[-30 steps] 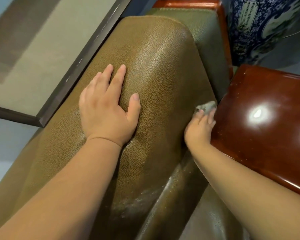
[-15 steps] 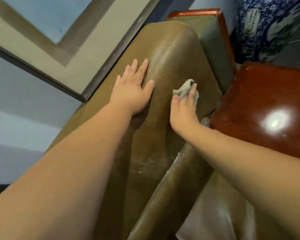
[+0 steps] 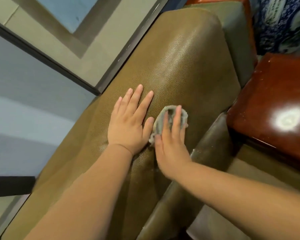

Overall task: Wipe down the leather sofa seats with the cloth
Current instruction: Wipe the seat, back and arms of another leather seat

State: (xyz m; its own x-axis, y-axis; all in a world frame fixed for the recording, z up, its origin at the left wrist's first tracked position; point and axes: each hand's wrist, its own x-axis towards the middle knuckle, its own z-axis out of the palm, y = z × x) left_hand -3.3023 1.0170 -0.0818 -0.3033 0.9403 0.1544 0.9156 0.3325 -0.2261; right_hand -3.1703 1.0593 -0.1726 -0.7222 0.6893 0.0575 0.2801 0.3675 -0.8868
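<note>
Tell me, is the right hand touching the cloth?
Touching. The head view shows the right hand with straight fingers pressed flat on the cloth, against the sofa.

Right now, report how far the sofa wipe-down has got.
Done: nothing can be confirmed; no stretch of the sofa cushion looks plainly cleaner. In hand: the right hand presses the grey cloth flat on the cushion's top, while the left hand rests beside it. Left: pale specks show in the crease beside the right wrist, and the lower leather at the bottom of the view is untouched.
</note>
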